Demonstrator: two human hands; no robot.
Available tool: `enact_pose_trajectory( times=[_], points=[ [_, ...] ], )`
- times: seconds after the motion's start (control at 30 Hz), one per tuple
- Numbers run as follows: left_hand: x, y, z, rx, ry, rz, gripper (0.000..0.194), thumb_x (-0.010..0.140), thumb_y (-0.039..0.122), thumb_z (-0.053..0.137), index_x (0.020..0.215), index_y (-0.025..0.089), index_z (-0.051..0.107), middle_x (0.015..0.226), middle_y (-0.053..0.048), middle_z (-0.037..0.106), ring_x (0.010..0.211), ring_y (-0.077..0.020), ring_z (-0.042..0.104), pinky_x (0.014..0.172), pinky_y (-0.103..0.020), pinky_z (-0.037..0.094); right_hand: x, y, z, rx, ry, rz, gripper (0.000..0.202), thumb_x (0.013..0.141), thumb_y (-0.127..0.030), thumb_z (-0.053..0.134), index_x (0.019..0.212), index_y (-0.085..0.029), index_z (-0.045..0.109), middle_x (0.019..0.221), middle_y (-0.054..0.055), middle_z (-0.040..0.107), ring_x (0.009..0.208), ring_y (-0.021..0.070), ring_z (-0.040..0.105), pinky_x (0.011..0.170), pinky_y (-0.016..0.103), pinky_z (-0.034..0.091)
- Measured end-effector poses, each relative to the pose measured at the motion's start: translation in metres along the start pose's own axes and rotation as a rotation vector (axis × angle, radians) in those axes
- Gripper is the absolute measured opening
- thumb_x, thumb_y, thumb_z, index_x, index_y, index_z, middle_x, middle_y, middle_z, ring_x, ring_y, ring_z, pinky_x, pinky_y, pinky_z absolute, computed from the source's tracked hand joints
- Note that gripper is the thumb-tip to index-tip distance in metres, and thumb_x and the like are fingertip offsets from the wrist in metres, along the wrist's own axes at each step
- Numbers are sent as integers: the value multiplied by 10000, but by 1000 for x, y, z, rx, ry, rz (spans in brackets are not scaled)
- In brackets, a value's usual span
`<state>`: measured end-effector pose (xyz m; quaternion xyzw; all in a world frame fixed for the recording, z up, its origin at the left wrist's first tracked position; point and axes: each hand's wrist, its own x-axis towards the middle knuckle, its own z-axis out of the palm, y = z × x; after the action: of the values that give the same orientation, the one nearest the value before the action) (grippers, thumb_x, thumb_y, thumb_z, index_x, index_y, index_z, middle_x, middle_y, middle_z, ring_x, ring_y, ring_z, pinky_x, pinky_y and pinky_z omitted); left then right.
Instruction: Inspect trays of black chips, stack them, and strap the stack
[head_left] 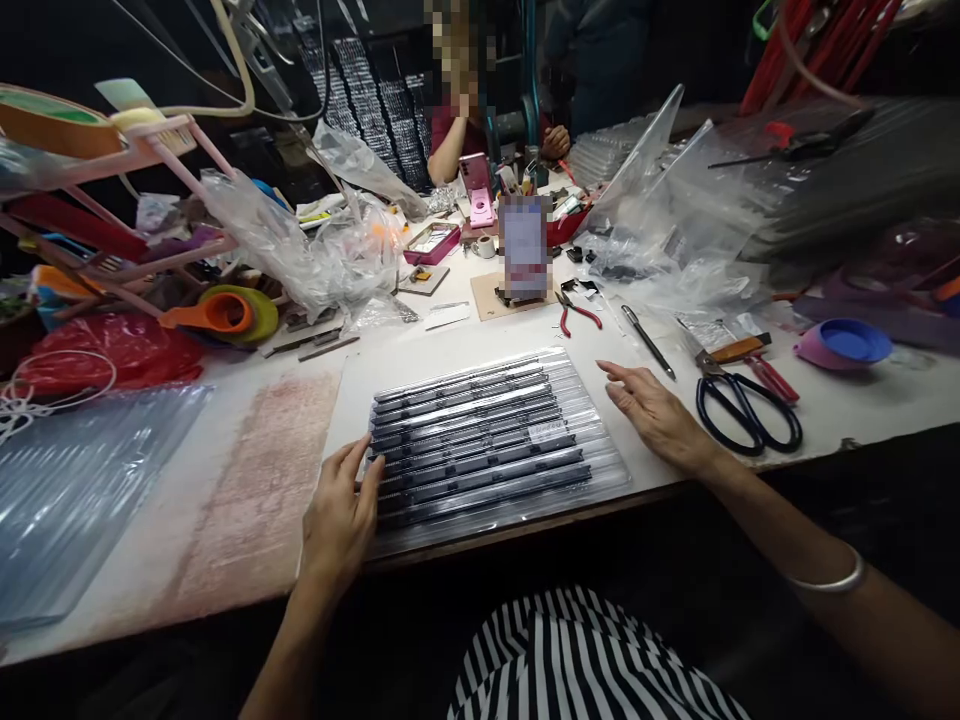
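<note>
A clear ribbed plastic tray (592,420) lies near the table's front edge, with several dark, narrow strips (480,465) in its grooves and a small white label (549,433) on the right part. My left hand (341,510) grips the tray's left edge, thumb on top near the strip ends and fingers at the side. Just beyond the tray's right side, my right hand (656,415) hovers over or rests on the white table, fingers apart and holding nothing.
Right of my right hand lie scissors (750,412), a pen (649,342) and a tape ring (844,345). Red-handled pliers (577,315) and a phone (525,245) stand beyond the tray. Stacked clear trays (82,490) lie left. A person sits opposite.
</note>
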<state>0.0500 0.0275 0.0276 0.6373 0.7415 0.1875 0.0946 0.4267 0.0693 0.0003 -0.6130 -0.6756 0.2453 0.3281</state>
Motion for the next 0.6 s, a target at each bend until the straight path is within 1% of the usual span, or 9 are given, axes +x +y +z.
enact_pose_trajectory(
  times=[0.07,0.13,0.17,0.23,0.33,0.43,0.53,0.6],
  points=[
    [14,12,1,154,-65,-41,506,926,440,304,1333,185,462,1239,-125,531,1043,-299,582,870,-466,481,2,-6,9,-129,-40,-45,439,939,-427,363,1328,-262,482,1219,106,524,1113,274,501,934,486,408],
    [23,20,3,289,-130,-57,522,940,428,239,1375,195,408,1211,-143,531,928,-304,620,788,-486,498,4,-11,17,-286,-69,-69,414,941,-403,360,1311,-287,506,1272,116,506,1126,317,475,866,532,420],
    [25,22,5,337,-154,-63,534,943,431,207,1394,200,378,1208,-149,525,882,-304,630,754,-491,503,5,-14,21,-360,-79,-85,408,942,-383,360,1304,-278,515,1306,125,491,1121,331,470,833,538,424],
    [26,25,8,395,-176,-66,557,946,437,155,1418,198,331,1233,-160,507,838,-304,639,718,-494,505,5,-19,28,-501,-92,-146,412,941,-312,349,1304,-211,517,1345,153,472,1102,341,472,792,528,425],
    [25,24,10,414,-190,-39,574,948,430,129,1429,169,302,1311,-169,468,878,-318,635,748,-504,500,6,-25,35,-676,-105,-245,446,885,-133,331,1293,-76,501,1312,209,500,1063,335,490,798,506,407],
    [27,20,11,409,-202,-14,568,952,413,138,1434,155,290,1373,-163,431,975,-334,612,802,-510,490,7,-28,41,-724,-102,-258,498,798,-23,346,1273,-9,496,1274,248,519,1072,343,494,819,490,400],
    [33,11,11,394,-206,25,544,956,398,179,1426,157,311,1392,-139,429,1077,-329,572,853,-490,484,1,-29,44,-712,-69,-235,492,801,-7,347,1266,-10,506,1268,233,532,1098,321,500,829,444,412],
    [39,5,12,367,-206,95,525,955,388,219,1414,164,338,1399,-119,436,1135,-307,545,887,-455,479,-15,-30,42,-713,-28,-207,442,849,-52,351,1257,-20,518,1257,214,549,1097,302,509,835,422,417]
  ],
)
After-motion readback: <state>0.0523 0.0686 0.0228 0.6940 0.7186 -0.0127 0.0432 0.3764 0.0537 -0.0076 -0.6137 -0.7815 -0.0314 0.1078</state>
